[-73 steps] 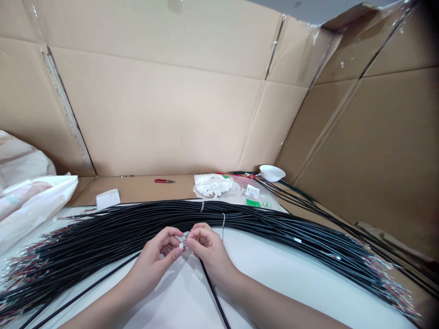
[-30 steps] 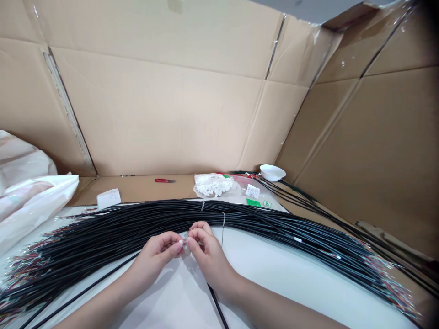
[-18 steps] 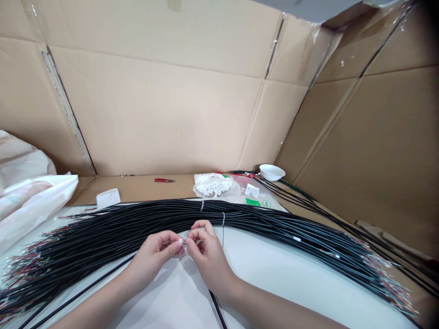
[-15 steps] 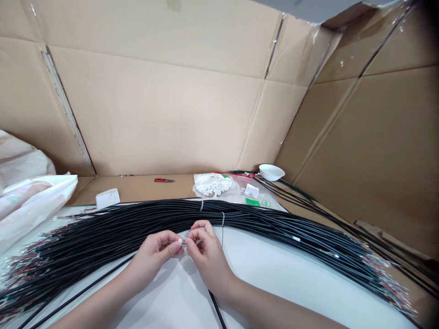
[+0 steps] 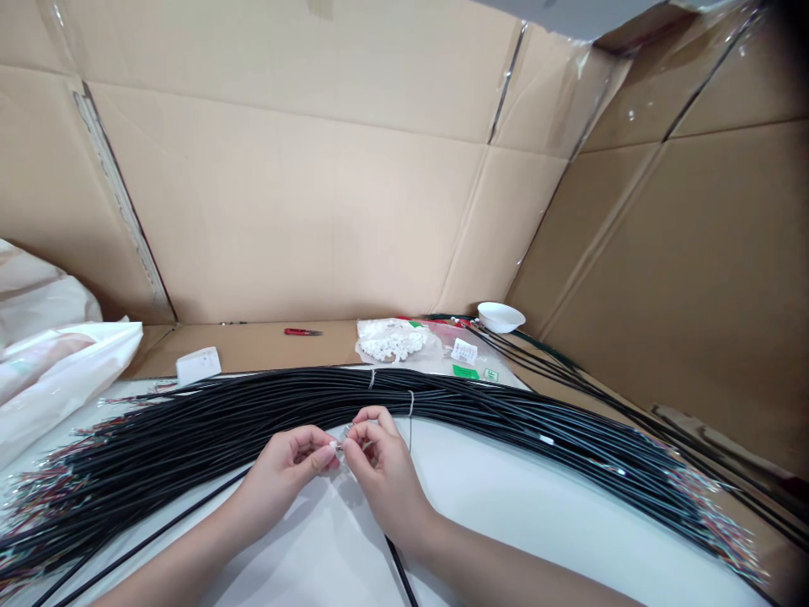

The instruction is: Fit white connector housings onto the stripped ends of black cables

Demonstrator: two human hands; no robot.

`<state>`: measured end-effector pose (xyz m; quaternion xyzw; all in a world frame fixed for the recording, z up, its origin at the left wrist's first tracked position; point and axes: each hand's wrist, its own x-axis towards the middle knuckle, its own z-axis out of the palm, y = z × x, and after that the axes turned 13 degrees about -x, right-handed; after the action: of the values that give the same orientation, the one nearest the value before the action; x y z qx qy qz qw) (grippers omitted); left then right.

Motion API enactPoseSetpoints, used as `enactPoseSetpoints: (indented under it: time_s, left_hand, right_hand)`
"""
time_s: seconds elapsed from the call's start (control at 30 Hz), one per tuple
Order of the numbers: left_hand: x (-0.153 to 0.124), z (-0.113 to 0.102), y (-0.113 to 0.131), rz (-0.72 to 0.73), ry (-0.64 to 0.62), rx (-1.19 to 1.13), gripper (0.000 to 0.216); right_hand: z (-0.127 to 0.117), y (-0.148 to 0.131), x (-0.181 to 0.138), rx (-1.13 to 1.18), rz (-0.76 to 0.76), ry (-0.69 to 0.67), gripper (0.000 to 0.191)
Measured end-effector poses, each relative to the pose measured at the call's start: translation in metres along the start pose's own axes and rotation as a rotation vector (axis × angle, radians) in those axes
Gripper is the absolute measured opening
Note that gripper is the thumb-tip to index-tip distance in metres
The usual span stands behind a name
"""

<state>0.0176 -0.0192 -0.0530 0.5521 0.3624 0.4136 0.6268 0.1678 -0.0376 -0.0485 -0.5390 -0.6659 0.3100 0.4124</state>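
My left hand point(image 5: 287, 468) and my right hand point(image 5: 379, 472) meet fingertip to fingertip over the white table point(image 5: 506, 506), both pinched. Between them sits a tiny whitish connector point(image 5: 342, 441) at a wire's end. A single black cable point(image 5: 399, 572) runs from under my right hand toward me. Just beyond my fingers lies a thick bundle of black cables point(image 5: 253, 413) tied with pale bands, its ends fanning into coloured wires at both sides.
Cardboard walls point(image 5: 316, 194) enclose the table. At the back lie a bag of white connectors point(image 5: 392, 341), green-labelled packets point(image 5: 466, 371), a white bowl point(image 5: 500, 317), red snips point(image 5: 302, 332) and a white card point(image 5: 198, 365). White plastic bags point(image 5: 50, 371) sit at left. More black cables point(image 5: 569, 371) run along the right wall.
Both hands stay pinched together at the same spot; the fingers shifted only slightly since the earliest frame.
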Motion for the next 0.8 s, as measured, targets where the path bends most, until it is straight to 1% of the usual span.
enactPoseSetpoints:
  time_s: [0.47,0.67,0.8]
  left_hand:
    - [-0.0020,0.0012,0.0013,0.030,0.024,0.114,0.021]
    - [-0.0028,0.0016,0.0031,0.011,0.028,0.150,0.023]
    - [-0.0033,0.0025,0.0033,-0.003,0.042,0.123,0.023]
  right_hand:
    - [-0.0016,-0.0011,-0.0011,0.014,-0.004,-0.051,0.016]
    - [0.0000,0.0004,-0.0016,0.029,-0.026,-0.067,0.016]
    - [0.0000,0.0014,-0.0032,0.048,-0.031,-0.057,0.015]
